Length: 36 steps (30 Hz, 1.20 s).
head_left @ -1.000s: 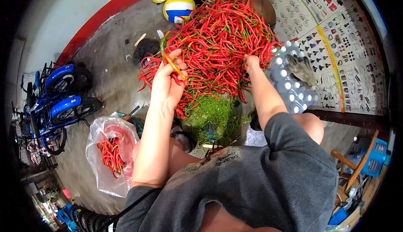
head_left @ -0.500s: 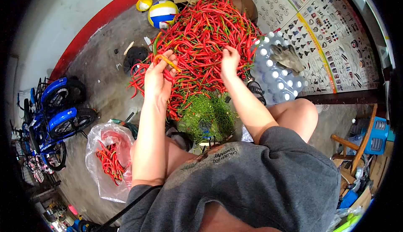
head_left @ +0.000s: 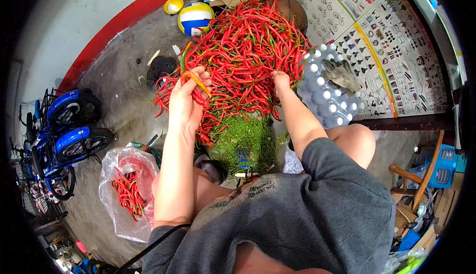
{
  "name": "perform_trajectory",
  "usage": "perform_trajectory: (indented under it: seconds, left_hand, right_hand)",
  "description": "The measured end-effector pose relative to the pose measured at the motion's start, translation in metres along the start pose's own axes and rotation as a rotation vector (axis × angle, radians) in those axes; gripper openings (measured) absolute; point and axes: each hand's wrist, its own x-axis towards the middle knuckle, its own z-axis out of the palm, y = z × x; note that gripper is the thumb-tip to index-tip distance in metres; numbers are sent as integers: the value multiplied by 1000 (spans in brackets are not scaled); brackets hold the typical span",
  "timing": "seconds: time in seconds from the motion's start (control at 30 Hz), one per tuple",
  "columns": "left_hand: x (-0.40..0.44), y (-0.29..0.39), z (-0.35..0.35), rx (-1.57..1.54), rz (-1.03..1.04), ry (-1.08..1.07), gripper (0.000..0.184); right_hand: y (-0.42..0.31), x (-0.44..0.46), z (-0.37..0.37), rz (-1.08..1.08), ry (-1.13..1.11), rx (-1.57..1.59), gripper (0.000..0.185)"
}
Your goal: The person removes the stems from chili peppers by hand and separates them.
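Note:
A large heap of red chili peppers (head_left: 238,41), some with green stems, lies on the floor in front of me. My left hand (head_left: 186,98) is closed around a few peppers at the heap's left edge; an orange chili pepper (head_left: 198,82), a green one and a red one show between its fingers. At the right side of the heap, my right hand (head_left: 281,83) has its fingers pinched together against the peppers. What they grip is hidden. Nearer to me sits a mound of green stems (head_left: 243,140).
A clear plastic bag (head_left: 114,175) with red peppers stands at my left. To the right is a wrapped pack of bottles (head_left: 325,93) with a grey glove (head_left: 341,75) on it. A volleyball (head_left: 196,19), a basketball (head_left: 292,11) and blue bikes (head_left: 74,140) surround the area.
My right hand has moved down and slightly right, against the heap's right side. My left hand keeps its peppers and has shifted slightly lower in view.

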Motion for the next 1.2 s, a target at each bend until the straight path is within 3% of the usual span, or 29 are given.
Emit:
perform_trajectory:
  seconds: [0.07,0.13,0.3,0.33,0.4,0.47,0.6,0.67,0.83,0.97,1.07,1.17,1.2]
  left_hand:
    - [1,0,1,-12,-11,-20,21]
    - [2,0,3,-13,-16,-17,21]
    - [8,-5,2,2,13,25,27]
    - [10,-6,3,-11,21,37,29]
    - [9,-4,7,-36,43,26,31]
    - [10,-3,8,-58,92,-13,34]
    - [9,1,13,-27,154,-60,33]
    - [4,-1,16,-19,139,-80,33]
    - [-4,-13,25,-8,125,-78,23]
    - [-5,-8,20,4,-26,-124,20]
    - [-7,-13,24,34,-135,-141,20]
    - [0,-18,18,59,-139,-136,21]
    - [3,-16,16,49,-111,-97,21]
  right_hand:
    - [-24,-24,4,91,-10,60,15]
    - [-43,-47,10,-5,-165,217,16]
    - [-89,-115,42,-305,-428,118,15]
    - [-95,-125,43,-340,-577,123,14]
    - [-112,-152,44,-433,-654,-64,14]
    - [-133,-180,41,-708,-637,-257,16]
    - [-177,-215,23,-1057,-554,-776,18]
    - [-195,-227,16,-1101,-531,-939,19]
    - [-201,-241,10,-1358,-539,-1007,17]
    - [-198,-247,12,-1440,-655,-871,7]
    - [-200,-248,14,-1722,-773,-850,12]
    - [-191,-250,14,-1804,-954,-770,9]
    - [-192,-254,12,-1689,-1109,-849,11]
